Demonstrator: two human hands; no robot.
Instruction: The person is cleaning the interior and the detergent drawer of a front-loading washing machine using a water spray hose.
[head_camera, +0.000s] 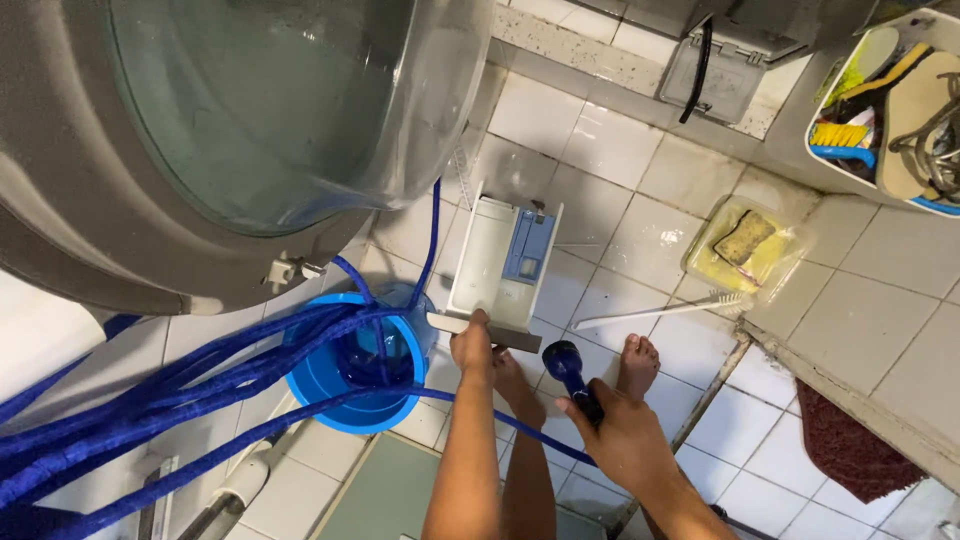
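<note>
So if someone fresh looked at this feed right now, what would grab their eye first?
Probably the tangle of blue hose sweeping from the lower left into the blue bucket on the tiled floor, under the open washing machine door that fills the upper left. Next, at centre, the left hand grips the white detergent drawer held upright, while the right hand holds a dark blue spray nozzle beside it.
</note>
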